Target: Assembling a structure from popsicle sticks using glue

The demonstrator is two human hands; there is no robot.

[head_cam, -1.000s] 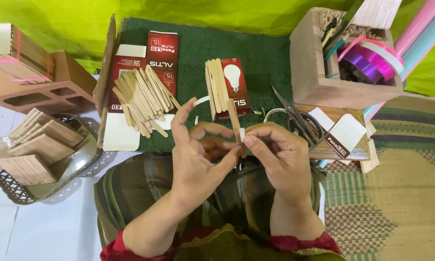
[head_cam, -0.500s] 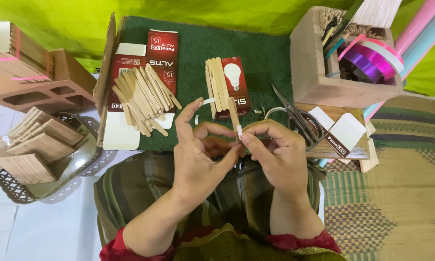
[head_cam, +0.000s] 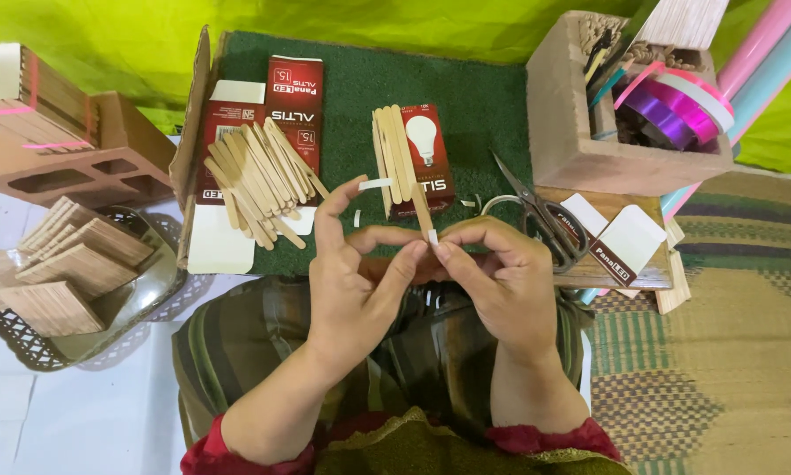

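While both hands meet above the lap, a thin pale wooden craft stick (head_cam: 423, 211) stands pinched between them, just in front of the green felt mat (head_cam: 466, 97). The left hand (head_cam: 356, 286) grips it with thumb and forefinger, other fingers spread. The right hand (head_cam: 501, 277) curls closed on its lower end. The stick's long axis runs nearly upright, tilting slightly left.

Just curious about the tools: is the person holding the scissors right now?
No, the scissors lie on the mat, apart from both hands, which pinch a wooden stick.
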